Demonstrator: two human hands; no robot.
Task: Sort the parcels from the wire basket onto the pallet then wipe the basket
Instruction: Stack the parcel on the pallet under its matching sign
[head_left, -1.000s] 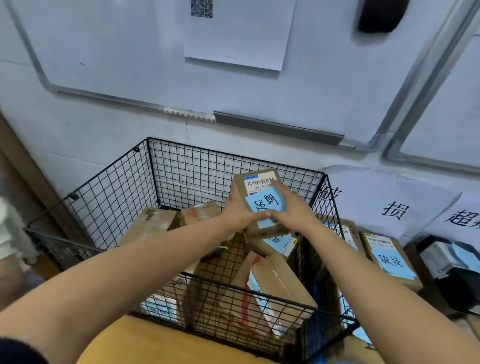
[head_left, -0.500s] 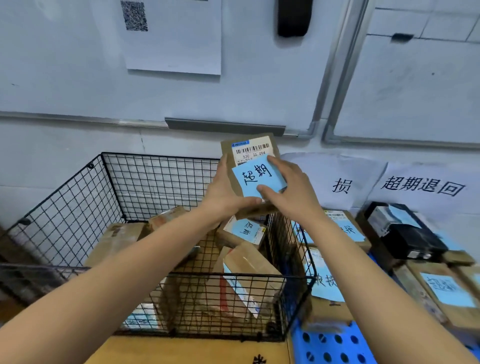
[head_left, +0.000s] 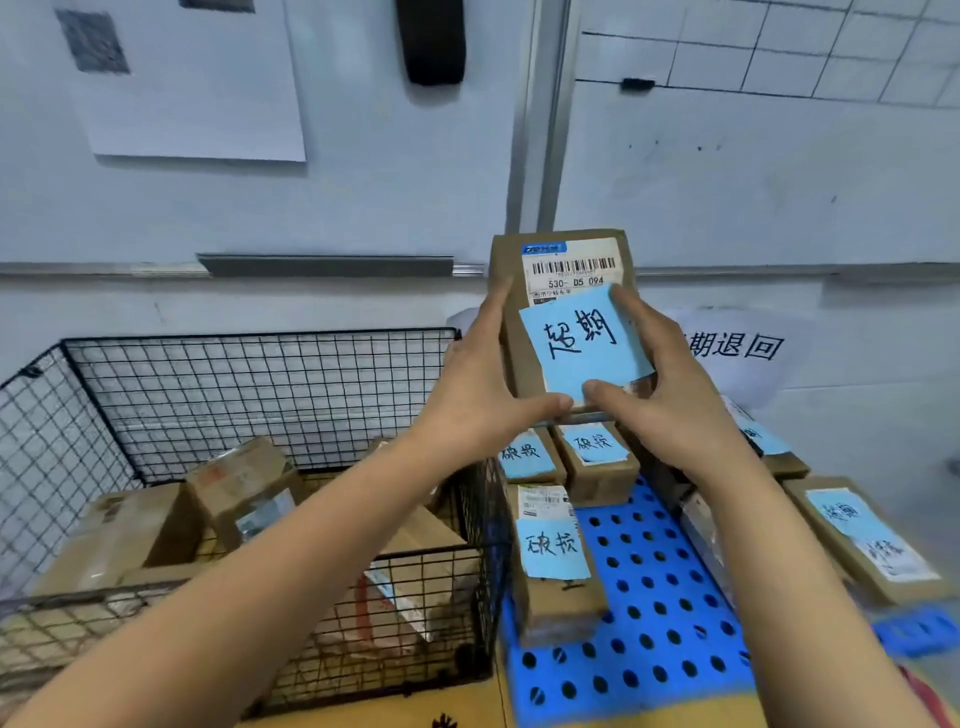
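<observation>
The blue plastic pallet (head_left: 649, 597), punched with round holes, lies nearest, with the black wire basket (head_left: 260, 364) just left of it. Above the pallet's far end, the left hand (head_left: 478, 395) and right hand (head_left: 670, 400) grip a flat cardboard parcel (head_left: 571, 265) by its sides, fingers (head_left: 498, 306) curled round the edges. The parcel is upright, its long axis vertical and its blue note (head_left: 584, 343) facing the person.

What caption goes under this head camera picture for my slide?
Left hand and right hand hold a parcel above the pallet, beside the wire basket.
</observation>
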